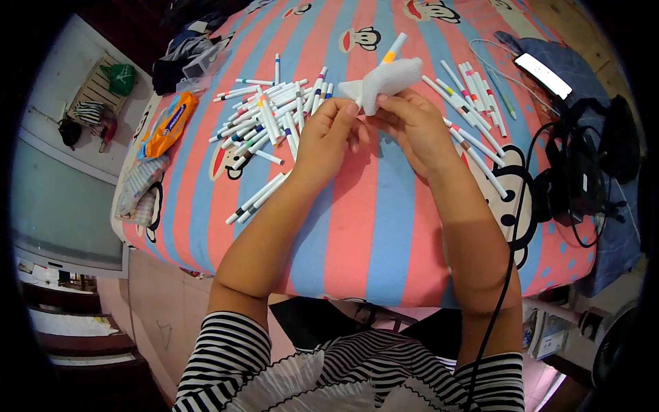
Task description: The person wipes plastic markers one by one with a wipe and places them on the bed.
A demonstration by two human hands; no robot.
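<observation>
A: What have we got in our hands?

B: Our left hand (328,130) pinches the lower left edge of a soft white textured cloth (392,79) between thumb and fingertips, and our right hand (415,123) grasps its lower right side. A slim white marker with an orange band (393,48) pokes up at a tilt from the cloth; its lower part is hidden from us.

A: So how far along are we?

B: One marker is in the cloth, partly covered. The rest lie loose: a crisscrossed heap of white markers with coloured bands (268,115) to our left, a looser spread of white markers (458,103) to our right, and a small group of dark-banded white markers (254,199) beside our left forearm.

A: Can we tell which of those are finished with?

B: No. Nothing on them shows us that, so we can't call either side done or left.

A: What are they lying on?

B: Our pink-and-blue striped cover (391,206). An orange plastic packet (171,127) sits beyond the heap, and a lit white-screened phone (544,75) lies past the spread.
</observation>
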